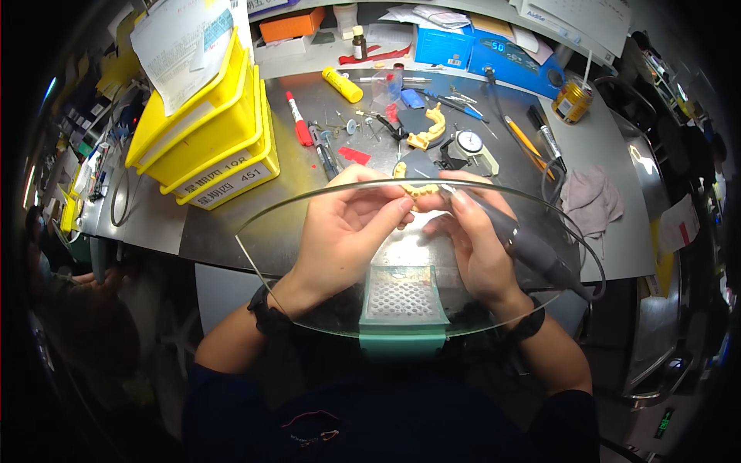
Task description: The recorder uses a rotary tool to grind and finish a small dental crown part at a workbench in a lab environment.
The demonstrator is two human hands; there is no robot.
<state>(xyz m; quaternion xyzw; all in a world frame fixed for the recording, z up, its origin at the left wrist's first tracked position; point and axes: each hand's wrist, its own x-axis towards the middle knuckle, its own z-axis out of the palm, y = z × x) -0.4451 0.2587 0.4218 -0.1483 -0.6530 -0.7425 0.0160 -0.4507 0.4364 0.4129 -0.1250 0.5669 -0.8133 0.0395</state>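
Note:
Both hands meet behind a curved clear shield point(309, 190). My left hand point(340, 231) is closed in a pinch, with a small yellowish dental piece point(414, 207) at its thumb tip, partly hidden by the fingers. My right hand point(482, 251) grips a dark rotary handpiece point(536, 251) like a pen, its tip end close to the left fingertips. Just beyond the fingers lies a yellowish dental model point(400, 170), partly covered. Farther back rests another dental model point(429, 130) on a dark base. A round dial gauge point(468, 142) stands right of the models.
Stacked yellow bins point(208, 147) with papers stand at the left. Pens, burs and a yellow tube point(342, 85) are scattered at the back. A blue control box point(513, 65), a can point(572, 100) and a cloth point(590, 202) are on the right. A perforated grille point(401, 299) sits below my hands.

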